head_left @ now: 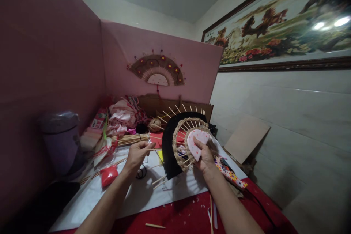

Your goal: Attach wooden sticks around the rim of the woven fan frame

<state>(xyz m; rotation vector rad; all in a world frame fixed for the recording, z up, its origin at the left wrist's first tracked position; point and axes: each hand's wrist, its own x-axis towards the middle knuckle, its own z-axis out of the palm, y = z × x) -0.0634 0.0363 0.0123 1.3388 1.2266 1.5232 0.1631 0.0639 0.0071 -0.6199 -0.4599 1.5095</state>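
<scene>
Though broadly black, a stick-ribbed, pink-centred fan

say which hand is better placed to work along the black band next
Probably the left hand: it pinches a stick beside the black band, while the right hand grips the pale base.

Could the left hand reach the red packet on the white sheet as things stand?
Probably yes: the red packet lies near the left hand, with nothing seen blocking the way, though that hand pinches a thin stick.
</scene>
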